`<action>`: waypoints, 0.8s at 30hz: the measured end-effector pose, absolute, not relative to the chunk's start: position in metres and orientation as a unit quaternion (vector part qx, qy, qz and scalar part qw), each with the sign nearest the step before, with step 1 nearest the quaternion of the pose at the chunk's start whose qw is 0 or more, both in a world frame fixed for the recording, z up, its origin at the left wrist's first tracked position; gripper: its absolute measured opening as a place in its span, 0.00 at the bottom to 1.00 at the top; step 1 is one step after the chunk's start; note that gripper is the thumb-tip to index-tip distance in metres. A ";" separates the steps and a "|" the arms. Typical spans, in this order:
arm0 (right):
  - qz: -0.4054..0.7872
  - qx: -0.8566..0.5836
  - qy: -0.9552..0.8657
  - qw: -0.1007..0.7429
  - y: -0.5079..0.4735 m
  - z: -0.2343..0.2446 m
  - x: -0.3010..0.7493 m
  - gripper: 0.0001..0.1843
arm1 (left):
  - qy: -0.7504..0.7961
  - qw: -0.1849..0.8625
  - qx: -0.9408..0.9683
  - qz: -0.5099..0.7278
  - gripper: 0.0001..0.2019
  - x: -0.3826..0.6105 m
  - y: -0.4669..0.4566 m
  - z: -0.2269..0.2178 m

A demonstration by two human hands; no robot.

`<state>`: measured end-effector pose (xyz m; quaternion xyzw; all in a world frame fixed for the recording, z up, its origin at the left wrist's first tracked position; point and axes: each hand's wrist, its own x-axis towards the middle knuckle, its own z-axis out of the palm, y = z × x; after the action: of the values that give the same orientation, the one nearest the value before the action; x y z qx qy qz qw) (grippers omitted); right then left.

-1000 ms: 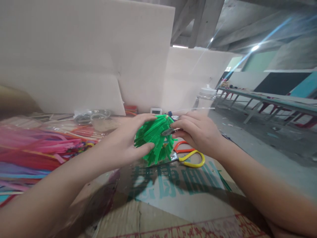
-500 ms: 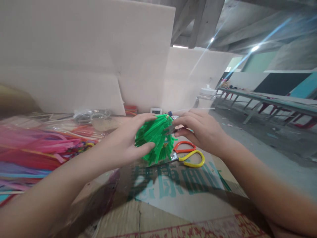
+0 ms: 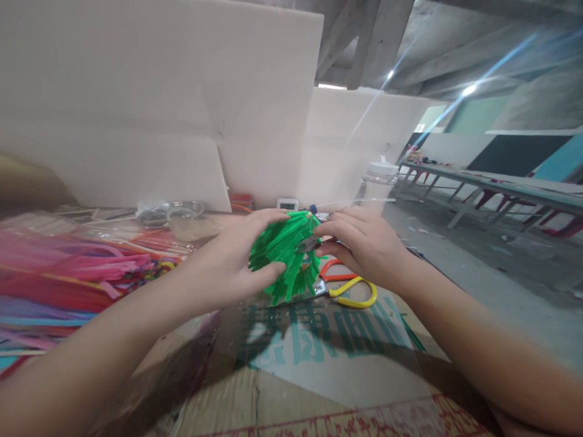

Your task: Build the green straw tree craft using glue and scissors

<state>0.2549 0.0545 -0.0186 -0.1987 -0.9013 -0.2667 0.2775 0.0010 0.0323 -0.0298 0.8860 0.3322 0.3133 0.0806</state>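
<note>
Scissors (image 3: pixel 334 292) crowd the green bundle (image 3: pixel 286 246) the left hand (image 3: pixel 239 249) grips; the right hand (image 3: pixel 371 246) pinches a metal tool (image 3: pixel 308 244). Printed sheeting (image 3: pixel 359 376) overlies wood (image 3: pixel 223 394), grey floor (image 3: pixel 492 279) opening to the right.

Around the view's centre: a pale board (image 3: pixel 150 79) at ten to eleven o'clock, a small white display unit (image 3: pixel 287 204) at twelve, a white-lidded clear bottle (image 3: pixel 377 188) at two, a long table (image 3: pixel 478 180) near three.
</note>
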 end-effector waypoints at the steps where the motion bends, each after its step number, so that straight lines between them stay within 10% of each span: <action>1: -0.268 -0.200 -0.901 0.277 0.055 -0.019 0.255 0.13 | 0.332 0.082 0.886 0.314 0.28 0.001 0.032 -0.030; 24: -0.309 -0.213 -0.891 0.255 0.040 -0.008 0.257 0.11 | 0.347 0.047 0.875 0.335 0.26 0.006 0.032 -0.032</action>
<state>0.2566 0.0401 -0.0077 -0.2133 -0.8912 -0.3087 0.2548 0.0056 0.0319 -0.0324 0.8746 0.3471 0.3352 0.0474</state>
